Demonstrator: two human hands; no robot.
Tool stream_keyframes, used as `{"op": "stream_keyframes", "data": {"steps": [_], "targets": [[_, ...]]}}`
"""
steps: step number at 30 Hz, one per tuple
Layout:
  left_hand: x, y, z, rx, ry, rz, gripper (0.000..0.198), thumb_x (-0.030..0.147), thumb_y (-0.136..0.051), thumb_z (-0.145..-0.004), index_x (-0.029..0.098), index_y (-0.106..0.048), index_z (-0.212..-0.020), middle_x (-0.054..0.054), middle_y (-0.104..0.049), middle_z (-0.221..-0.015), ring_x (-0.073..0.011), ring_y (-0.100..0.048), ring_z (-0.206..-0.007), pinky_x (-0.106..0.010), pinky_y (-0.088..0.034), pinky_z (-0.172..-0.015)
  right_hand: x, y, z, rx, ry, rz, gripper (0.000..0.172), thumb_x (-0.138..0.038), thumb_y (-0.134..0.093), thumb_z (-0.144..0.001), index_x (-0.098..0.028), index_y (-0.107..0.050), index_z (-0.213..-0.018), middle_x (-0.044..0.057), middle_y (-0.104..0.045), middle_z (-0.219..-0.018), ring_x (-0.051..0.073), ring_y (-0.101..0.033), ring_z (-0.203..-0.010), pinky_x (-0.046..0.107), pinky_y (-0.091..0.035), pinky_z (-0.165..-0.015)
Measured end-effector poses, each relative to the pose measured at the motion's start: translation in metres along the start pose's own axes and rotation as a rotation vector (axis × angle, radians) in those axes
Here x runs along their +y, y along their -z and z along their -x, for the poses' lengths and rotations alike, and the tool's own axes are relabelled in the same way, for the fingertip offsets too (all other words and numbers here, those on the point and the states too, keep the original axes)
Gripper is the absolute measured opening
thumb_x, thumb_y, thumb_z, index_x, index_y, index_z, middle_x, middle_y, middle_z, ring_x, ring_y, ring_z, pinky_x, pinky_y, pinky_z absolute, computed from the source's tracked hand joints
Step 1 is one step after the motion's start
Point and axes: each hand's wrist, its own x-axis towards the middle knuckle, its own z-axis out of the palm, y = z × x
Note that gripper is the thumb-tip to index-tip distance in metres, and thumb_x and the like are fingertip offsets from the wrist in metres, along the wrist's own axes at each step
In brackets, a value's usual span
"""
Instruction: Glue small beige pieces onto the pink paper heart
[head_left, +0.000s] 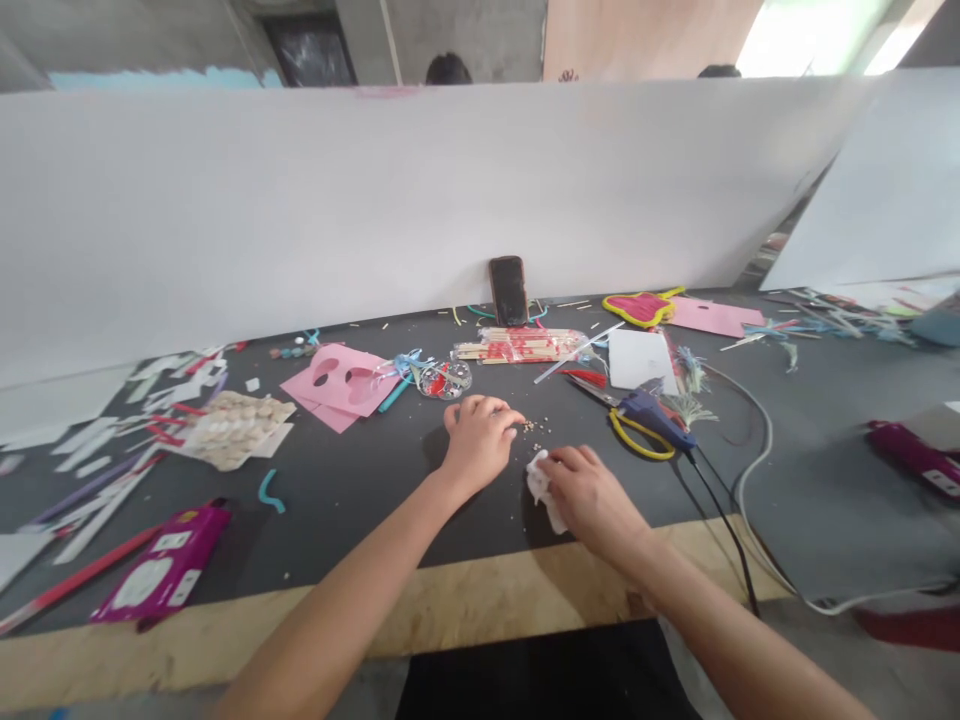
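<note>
My left hand (480, 440) is just left of a small scatter of tiny pale beads or grains (536, 428) on the dark table top. Its fingers are curled, with the index finger and thumb close together beside the grains; anything between them is too small to see. My right hand (596, 498) grips a crumpled white piece (538, 482), tissue or a thin bag, resting on the table nearer to me. Beyond the hands lies a clear packet of sticks (521, 345). To the right are scissors with yellow handles (641, 435) beside a blue glue gun (656, 418).
A phone (509, 290) leans on the white partition (375, 200). Pink cut-out cards (341, 385) and a shell-like beaded piece (236, 428) lie left, a purple box (169, 560) near the front edge. A cable (761, 430) runs along the right. Paper strips litter both sides.
</note>
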Motion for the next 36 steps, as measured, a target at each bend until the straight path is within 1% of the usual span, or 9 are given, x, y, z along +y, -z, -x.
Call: {"op": "stream_keyframes", "data": {"steps": [4,11,14,19,22,27,31,34,36], "targets": [[-0.002,0.005,0.013,0.035,-0.061,-0.043,0.027,0.015,-0.054,-0.084,0.034,-0.069,-0.097,-0.002,-0.062,-0.115,-0.0258,-0.042,-0.114,-0.050,-0.024,-0.094,0.004,-0.002,-0.007,-0.009,-0.035,0.025,0.029,-0.004,-0.048,-0.081,-0.013,-0.065,-0.103,0.013,-0.061,-0.101,0.024,-0.050,-0.088,0.035,-0.040,-0.083],[0.000,-0.007,0.009,-0.112,-0.313,-0.158,0.038,0.015,-0.046,-0.089,0.043,-0.067,-0.103,-0.002,-0.057,-0.125,-0.0273,-0.039,-0.119,-0.058,-0.022,-0.095,-0.003,-0.010,-0.006,-0.005,-0.026,0.037,0.036,-0.001,-0.048,-0.079,-0.012,-0.062,-0.111,0.014,-0.059,-0.109,0.023,-0.049,-0.089,0.034,-0.039,-0.086],[-0.004,-0.009,0.003,-0.132,-0.365,-0.232,0.039,0.017,-0.044,-0.091,0.045,-0.064,-0.109,-0.002,-0.053,-0.132,-0.0288,-0.037,-0.122,-0.062,-0.019,-0.096,-0.005,-0.009,-0.003,-0.001,-0.008,0.023,0.034,0.000,-0.048,-0.079,-0.012,-0.062,-0.107,0.013,-0.060,-0.106,0.023,-0.049,-0.087,0.035,-0.040,-0.085],[-0.012,-0.010,-0.004,-0.149,-0.367,-0.278,0.041,0.014,-0.046,-0.089,0.043,-0.063,-0.112,-0.003,-0.050,-0.137,-0.0304,-0.037,-0.123,-0.064,-0.017,-0.098,-0.017,-0.008,0.015,-0.003,0.086,-0.047,0.030,-0.003,-0.051,-0.082,-0.015,-0.063,-0.106,0.010,-0.062,-0.103,0.022,-0.050,-0.086,0.033,-0.042,-0.083],[-0.013,-0.011,-0.006,-0.147,-0.362,-0.257,0.044,0.011,-0.048,-0.086,0.043,-0.064,-0.111,-0.003,-0.051,-0.136,-0.0301,-0.038,-0.121,-0.063,-0.018,-0.097,-0.014,-0.008,0.021,0.002,0.148,-0.102,0.030,-0.006,-0.052,-0.084,-0.020,-0.064,-0.108,0.007,-0.063,-0.102,0.019,-0.052,-0.086,0.030,-0.042,-0.083],[-0.014,-0.012,-0.007,-0.160,-0.347,-0.222,0.047,0.006,-0.050,-0.082,0.043,-0.066,-0.107,-0.001,-0.052,-0.134,-0.0297,-0.037,-0.121,-0.061,-0.019,-0.096,0.007,-0.002,0.001,0.099,0.095,-0.122,0.038,0.002,-0.044,-0.080,-0.015,-0.064,-0.109,0.011,-0.062,-0.106,0.020,-0.052,-0.089,0.033,-0.042,-0.085],[-0.016,-0.007,-0.005,-0.135,-0.331,-0.180,0.045,0.008,-0.050,-0.083,0.042,-0.066,-0.108,0.000,-0.054,-0.133,-0.0285,-0.037,-0.121,-0.058,-0.019,-0.096,0.012,-0.001,-0.015,0.092,0.140,-0.120,0.038,0.002,-0.047,-0.077,-0.017,-0.067,-0.104,0.009,-0.063,-0.102,0.020,-0.054,-0.089,0.033,-0.042,-0.087],[-0.017,0.000,0.000,-0.110,-0.283,-0.094,0.038,0.011,-0.052,-0.084,0.039,-0.067,-0.105,0.000,-0.059,-0.127,-0.0260,-0.039,-0.117,-0.053,-0.021,-0.096,0.014,-0.002,-0.012,0.121,0.114,-0.136,0.038,0.001,-0.046,-0.078,-0.016,-0.066,-0.106,0.011,-0.063,-0.104,0.021,-0.055,-0.091,0.034,-0.044,-0.086],[-0.016,0.003,0.004,-0.133,-0.270,-0.043,0.028,0.017,-0.056,-0.083,0.035,-0.070,-0.100,0.001,-0.062,-0.121,-0.0259,-0.039,-0.116,-0.050,-0.022,-0.096,0.016,-0.004,-0.006,0.149,0.085,-0.152,0.037,-0.002,-0.042,-0.082,-0.015,-0.065,-0.108,0.012,-0.062,-0.108,0.022,-0.055,-0.094,0.034,-0.045,-0.087]]}}
